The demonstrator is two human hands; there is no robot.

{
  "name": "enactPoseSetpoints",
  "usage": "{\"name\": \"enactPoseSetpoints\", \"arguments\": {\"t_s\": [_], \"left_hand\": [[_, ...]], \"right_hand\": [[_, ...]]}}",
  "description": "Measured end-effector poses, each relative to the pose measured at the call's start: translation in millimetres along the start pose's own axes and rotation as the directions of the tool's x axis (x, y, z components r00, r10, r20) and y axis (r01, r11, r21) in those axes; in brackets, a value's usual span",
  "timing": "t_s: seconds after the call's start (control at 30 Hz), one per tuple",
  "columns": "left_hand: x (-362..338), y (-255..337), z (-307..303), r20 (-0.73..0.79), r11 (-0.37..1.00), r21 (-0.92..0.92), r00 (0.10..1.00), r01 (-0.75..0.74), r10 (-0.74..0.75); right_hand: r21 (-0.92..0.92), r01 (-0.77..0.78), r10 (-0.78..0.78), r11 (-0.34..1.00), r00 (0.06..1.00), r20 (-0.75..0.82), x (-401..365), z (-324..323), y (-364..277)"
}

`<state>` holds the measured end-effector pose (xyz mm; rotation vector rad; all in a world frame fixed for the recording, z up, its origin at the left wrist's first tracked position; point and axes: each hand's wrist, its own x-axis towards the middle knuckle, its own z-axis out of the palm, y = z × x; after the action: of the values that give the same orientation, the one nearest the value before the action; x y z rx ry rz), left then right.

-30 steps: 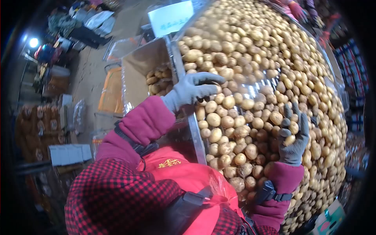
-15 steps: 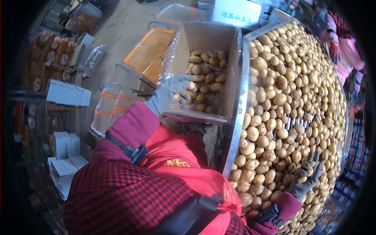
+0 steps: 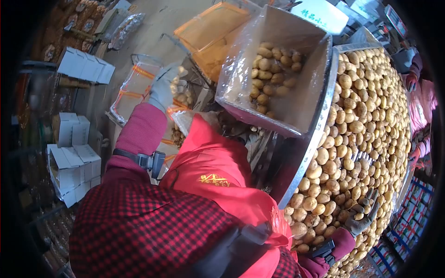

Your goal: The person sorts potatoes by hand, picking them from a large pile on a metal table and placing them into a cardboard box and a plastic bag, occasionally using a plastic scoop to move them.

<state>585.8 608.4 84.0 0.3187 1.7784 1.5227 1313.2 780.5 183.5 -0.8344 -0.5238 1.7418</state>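
My left hand [image 3: 162, 87], in a grey glove, is at the left over a wire-framed basket [image 3: 131, 88]. Small potatoes [image 3: 175, 80] show at its fingers, and more lie in clear plastic just below. At the lower right my right hand [image 3: 364, 217], also gloved, rests among the heaped potatoes [image 3: 354, 126]. Its fingers are partly stretched, with small potatoes between them and the palm. Between the hands stands a plastic-lined carton [image 3: 306, 92] with potatoes in its bottom.
A metal rim [image 3: 303, 173] edges the potato heap. Beyond the carton lies an orange-lined basket [image 3: 213, 28]. White cartons [image 3: 74, 164] stand at the left. A co-worker's pink clothing [image 3: 419, 104] and gloved hand [image 3: 411, 82] show at the right edge.
My left hand has moved left, from inside the carton to the wire-framed basket. The view has turned, so the carton appears farther right. My right hand has hardly moved.
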Motion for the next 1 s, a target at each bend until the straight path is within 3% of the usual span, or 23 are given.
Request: {"name": "enactPoseSetpoints", "arguments": {"t_s": [0.07, 0.17, 0.3, 0.37, 0.5, 0.53, 0.57, 0.7, 0.77, 0.8, 0.87, 1.0], "left_hand": [[-3, -14, -38, -0.157, 1.0, 0.009, 0.987, 0.029, -0.028], [-21, -30, -89, -0.244, 0.995, 0.041, 0.966, 0.096, -0.083], [-42, -84, -152, -0.136, 0.992, -0.032, 0.983, 0.119, -0.122], [-49, -120, -180, -0.097, 0.969, 0.088, 0.97, 0.229, -0.221], [-60, -168, -192, -0.175, 0.971, 0.1, 0.964, 0.218, -0.199], [-64, -174, -190, -0.195, 0.958, 0.038, 0.943, 0.283, -0.27], [-64, -176, -185, -0.212, 0.943, -0.026, 0.92, 0.332, -0.33], [-71, -155, -158, -0.246, 0.977, -0.008, 0.947, 0.213, -0.208], [-72, -133, -145, -0.169, 0.931, -0.04, 0.916, 0.362, -0.364], [-66, -134, -152, -0.172, 0.934, -0.046, 0.918, 0.354, -0.357], [-49, -135, -174, -0.084, 0.986, 0.146, 0.994, 0.078, -0.066], [-35, -80, -159, -0.13, 0.996, 0.049, 0.989, 0.081, -0.074]], "right_hand": [[-0.025, -0.005, 0.005, 1.0, 1.0, -0.018, 1, 1, -2], [-0.055, -0.017, 0.014, 0.998, 0.999, -0.046, 2, 3, -1], [-0.104, -0.028, 0.02, 0.994, 0.997, -0.074, 3, 4, -3], [-0.128, -0.034, 0.024, 0.991, 0.997, -0.08, 3, 6, -4], [-0.17, -0.028, 0.011, 0.985, 0.995, -0.101, 2, 10, -4], [-0.182, -0.026, 0.006, 0.983, 0.994, -0.111, 1, 10, -2], [-0.191, -0.019, -0.002, 0.981, 0.994, -0.112, 1, 11, -1], [-0.238, 0.018, -0.047, 0.971, 0.992, -0.119, 7, 11, 3], [-0.273, 0.046, -0.085, 0.961, 0.988, -0.13, 5, 10, 5], [-0.291, 0.053, -0.096, 0.955, 0.986, -0.134, 4, 10, 5], [-0.335, 0.072, -0.127, 0.939, 0.981, -0.146, 4, 10, 7], [-0.442, 0.135, -0.227, 0.887, 0.961, -0.161, 0, 10, 14]]}}
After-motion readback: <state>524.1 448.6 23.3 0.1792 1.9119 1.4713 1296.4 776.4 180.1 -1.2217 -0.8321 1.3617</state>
